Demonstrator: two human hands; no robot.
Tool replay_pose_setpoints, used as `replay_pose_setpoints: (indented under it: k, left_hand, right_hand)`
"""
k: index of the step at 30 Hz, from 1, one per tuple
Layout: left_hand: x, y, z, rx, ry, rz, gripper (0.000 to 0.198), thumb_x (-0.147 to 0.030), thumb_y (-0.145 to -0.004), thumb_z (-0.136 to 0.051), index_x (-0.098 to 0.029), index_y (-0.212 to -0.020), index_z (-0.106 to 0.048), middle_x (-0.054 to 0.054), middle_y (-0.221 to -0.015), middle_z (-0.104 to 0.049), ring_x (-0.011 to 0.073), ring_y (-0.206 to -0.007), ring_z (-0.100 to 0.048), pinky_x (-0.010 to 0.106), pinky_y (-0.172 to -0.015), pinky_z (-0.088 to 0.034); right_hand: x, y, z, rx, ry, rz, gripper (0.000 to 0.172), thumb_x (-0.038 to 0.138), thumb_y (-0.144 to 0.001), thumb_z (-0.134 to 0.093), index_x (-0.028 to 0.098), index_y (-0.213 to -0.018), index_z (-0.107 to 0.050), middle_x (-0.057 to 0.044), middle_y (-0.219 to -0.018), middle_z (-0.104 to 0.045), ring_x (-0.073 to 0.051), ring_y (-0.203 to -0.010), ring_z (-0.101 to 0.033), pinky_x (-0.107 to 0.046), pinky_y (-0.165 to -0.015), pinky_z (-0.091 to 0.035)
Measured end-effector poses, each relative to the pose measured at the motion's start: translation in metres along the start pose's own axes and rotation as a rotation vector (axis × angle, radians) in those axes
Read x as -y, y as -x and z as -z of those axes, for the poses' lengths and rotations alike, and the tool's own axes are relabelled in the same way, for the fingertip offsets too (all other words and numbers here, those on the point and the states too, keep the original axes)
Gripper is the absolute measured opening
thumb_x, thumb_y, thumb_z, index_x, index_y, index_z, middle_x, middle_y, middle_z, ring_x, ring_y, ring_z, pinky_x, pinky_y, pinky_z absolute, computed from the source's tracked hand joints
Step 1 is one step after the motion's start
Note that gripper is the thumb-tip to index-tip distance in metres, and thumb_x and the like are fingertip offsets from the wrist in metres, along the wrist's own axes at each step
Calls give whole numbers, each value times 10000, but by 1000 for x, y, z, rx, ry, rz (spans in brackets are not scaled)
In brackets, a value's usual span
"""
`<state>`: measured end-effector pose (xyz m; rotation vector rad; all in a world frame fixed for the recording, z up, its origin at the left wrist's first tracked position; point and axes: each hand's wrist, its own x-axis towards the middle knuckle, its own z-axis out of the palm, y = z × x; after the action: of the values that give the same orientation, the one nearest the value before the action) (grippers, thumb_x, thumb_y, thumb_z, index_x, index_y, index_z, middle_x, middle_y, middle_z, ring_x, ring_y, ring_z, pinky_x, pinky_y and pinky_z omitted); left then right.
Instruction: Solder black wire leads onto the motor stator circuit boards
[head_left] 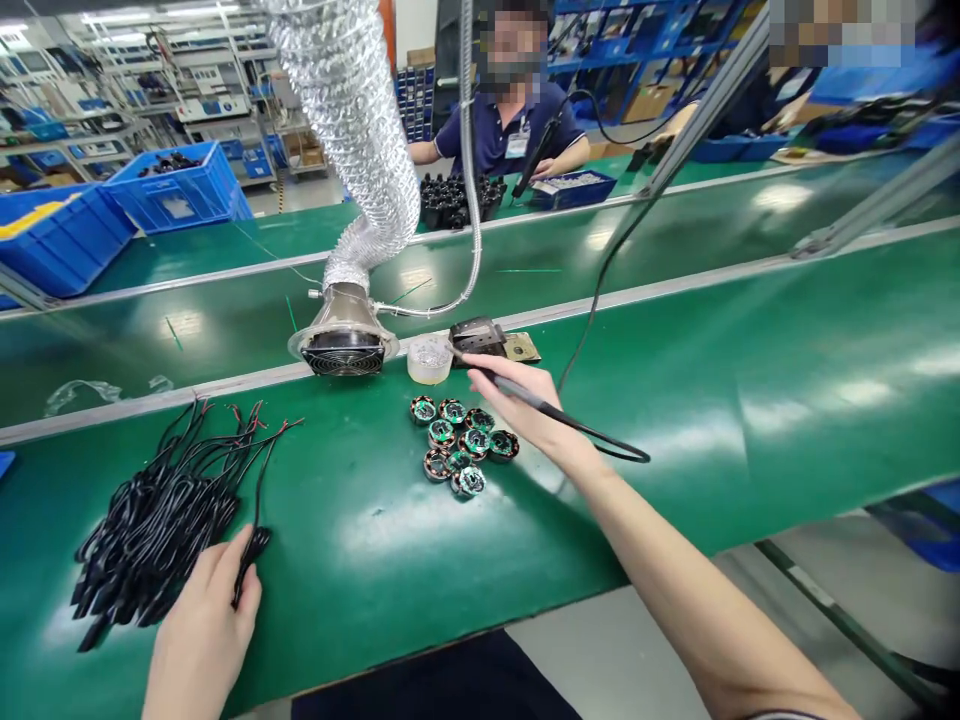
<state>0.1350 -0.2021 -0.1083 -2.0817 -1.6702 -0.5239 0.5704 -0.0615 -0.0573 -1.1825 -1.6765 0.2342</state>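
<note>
My right hand [525, 400] is closed around a soldering iron [517, 390], its tip over a round white tub [430, 360] at the back of the bench. Below that hand lie several small round motor stators with green circuit boards [475, 442]. At the left, my left hand [217, 600] grips a bundled black cable [253, 548], its loose end running up to bare red wire tips. Right beside it is a pile of similar black cables [157, 520] with reddish stripped ends.
A fume extractor with a silver duct [346, 335] hangs over the bench behind the parts. Next to the tub stands a dark iron holder [480, 340]. Across the conveyor, a person [499, 125] sits by a black parts tray [461, 200]. Blue bins [176, 190] stand far left.
</note>
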Motion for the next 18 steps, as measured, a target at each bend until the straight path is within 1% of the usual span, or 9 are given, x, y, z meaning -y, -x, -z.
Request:
replay_pose_setpoints:
  k: [3, 6, 7, 9, 10, 12, 14, 16, 18]
  left_hand:
    - [-4, 6, 8, 29, 49, -66, 405, -245, -1053, -507, -205, -1455, -543, -2, -1177, -655, 69, -861, -623, 204, -706, -455]
    - [-12, 2, 11, 30, 78, -174, 331, -260, -1042, -531, -153, -1345, -610, 42, -1090, -647, 144, -911, -589, 286, -831, -466]
    - [-18, -3, 11, 33, 64, -183, 325, -294, -1034, -558, -132, -1306, -631, 62, -1074, -641, 175, -925, -577, 322, -857, -463]
    - [-32, -18, 8, 45, 12, -137, 397, -383, -1015, -613, -93, -1283, -651, 96, -1096, -629, 210, -944, -566, 358, -874, -463]
    - [-40, -27, 6, 55, -10, -104, 460, -426, -1011, -618, -66, -1298, -650, 114, -1123, -622, 223, -969, -574, 361, -887, -471]
    - [-56, -48, 0, 131, -77, -23, 548, -482, -1023, -589, -35, -1335, -638, 121, -1081, -615, 244, -973, -591, 365, -873, -486]
    - [-68, -68, -6, 266, -90, 80, 568, -444, -1059, -526, -36, -1452, -567, 127, -1111, -607, 253, -1019, -610, 353, -854, -499]
    - [-75, -83, -11, 373, -62, 161, 561, -381, -1074, -499, -41, -1521, -499, 147, -1211, -581, 249, -1050, -629, 334, -838, -507]
    - [-78, -88, -14, 428, -29, 179, 499, -335, -1083, -472, -68, -1502, -513, 148, -1260, -563, 240, -1009, -647, 330, -793, -501]
  right_hand:
    - [20, 32, 8, -83, 4, 32, 341, 277, -1030, -596, 245, -1360, -678, -15, -1122, -727, -100, -903, -709, -261, -901, -554]
    - [41, 78, 3, -252, 164, 118, 362, 107, -985, -614, 242, -1319, -652, -17, -1041, -680, -82, -849, -651, -239, -819, -514]
    - [46, 94, -2, -285, 231, 137, 376, 76, -964, -629, 224, -1309, -639, -31, -1068, -671, -90, -890, -647, -240, -844, -508]
    - [54, 121, -15, -275, 301, 132, 418, 90, -946, -659, 182, -1348, -590, -58, -1061, -657, -119, -934, -646, -252, -868, -509]
    - [56, 131, -22, -274, 349, 108, 447, 165, -933, -710, 162, -1360, -576, -73, -1060, -645, -143, -948, -645, -271, -876, -513]
    - [57, 143, -34, -254, 452, 32, 551, 347, -910, -766, 146, -1385, -569, -97, -1085, -618, -186, -947, -646, -304, -837, -516]
    - [55, 147, -42, -235, 536, -12, 599, 462, -906, -755, 155, -1391, -581, -110, -1129, -598, -209, -934, -651, -316, -767, -509]
    - [52, 144, -47, -217, 545, -5, 566, 465, -932, -722, 161, -1389, -584, -117, -1164, -582, -210, -936, -653, -311, -744, -511]
    - [50, 139, -47, -194, 477, 21, 511, 392, -951, -705, 157, -1383, -568, -114, -1152, -573, -191, -939, -643, -297, -769, -522]
